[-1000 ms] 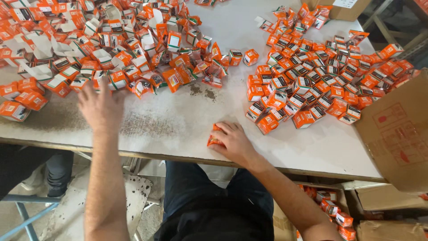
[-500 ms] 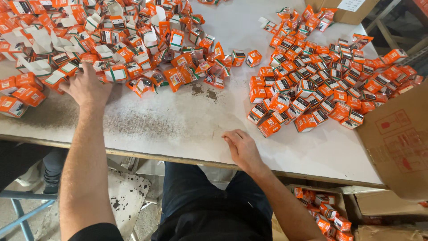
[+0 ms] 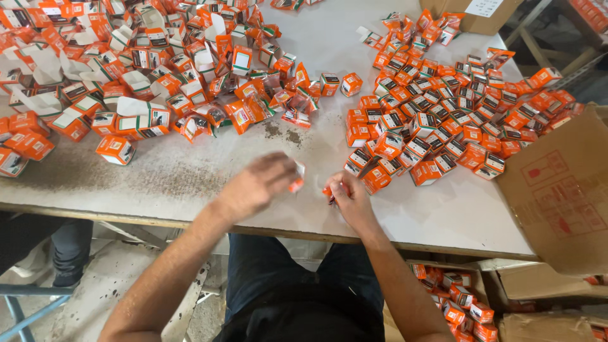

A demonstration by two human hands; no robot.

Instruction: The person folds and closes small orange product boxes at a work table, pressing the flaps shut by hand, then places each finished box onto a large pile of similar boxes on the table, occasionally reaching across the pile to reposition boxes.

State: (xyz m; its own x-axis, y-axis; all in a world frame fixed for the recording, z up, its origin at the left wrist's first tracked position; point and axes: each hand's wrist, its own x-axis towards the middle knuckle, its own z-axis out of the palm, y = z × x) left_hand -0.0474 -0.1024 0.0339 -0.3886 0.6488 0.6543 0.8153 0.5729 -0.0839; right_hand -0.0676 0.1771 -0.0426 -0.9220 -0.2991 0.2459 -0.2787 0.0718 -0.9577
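My left hand is near the table's front edge, blurred, with a small orange and white carton pinched in its fingers. Just to its right my right hand grips a small orange piece; I cannot tell what it is. The two hands are close together, a short gap between them. A heap of open, flattened orange cartons covers the table's left and back. A heap of closed small orange boxes lies to the right.
The grey table is scuffed, with dark crumbs in the middle. A brown cardboard box stands at the right edge. Another cardboard box is at the back. More orange boxes lie below the table.
My left hand has come back from the left heap to the front middle with a carton. My right hand has shifted slightly and lifted its fingers toward the left hand.
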